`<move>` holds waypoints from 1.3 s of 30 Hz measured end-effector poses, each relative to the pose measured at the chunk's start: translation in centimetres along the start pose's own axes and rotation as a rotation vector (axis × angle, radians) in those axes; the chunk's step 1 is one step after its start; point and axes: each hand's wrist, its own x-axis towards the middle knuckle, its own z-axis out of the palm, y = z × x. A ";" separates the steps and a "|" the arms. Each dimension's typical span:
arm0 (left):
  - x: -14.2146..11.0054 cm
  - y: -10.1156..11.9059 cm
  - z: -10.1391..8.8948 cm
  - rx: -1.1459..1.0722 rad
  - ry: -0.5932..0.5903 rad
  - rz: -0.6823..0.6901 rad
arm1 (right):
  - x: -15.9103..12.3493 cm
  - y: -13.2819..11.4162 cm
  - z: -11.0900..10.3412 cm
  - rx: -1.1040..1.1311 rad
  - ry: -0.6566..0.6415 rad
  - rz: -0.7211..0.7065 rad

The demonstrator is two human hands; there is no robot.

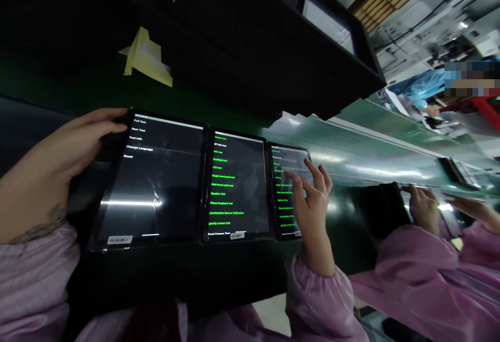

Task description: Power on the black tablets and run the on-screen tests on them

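Three black tablets lie side by side in front of me. The left tablet shows a short menu in white letters. At its upper left corner, my left hand is closed on the edge; part of the grip is hidden. Green test names and a few white ones fill the screen of the middle tablet, which no hand touches. Over the right tablet hovers my right hand, fingers apart and nothing held. Its index fingertip is at or just above the screen; contact I cannot tell. Small barcode labels sit on the lower edges.
The green bench runs off to the right. Above the tablets hangs a dark shelf or housing, with yellow tape at its left. On the right, a co-worker's hands handle a dark device. More people and equipment are farther back.
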 end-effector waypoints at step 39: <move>-0.2 -1.5 1.9 -0.263 0.057 0.014 | -2.1 -6.0 -0.7 0.159 -0.064 -0.079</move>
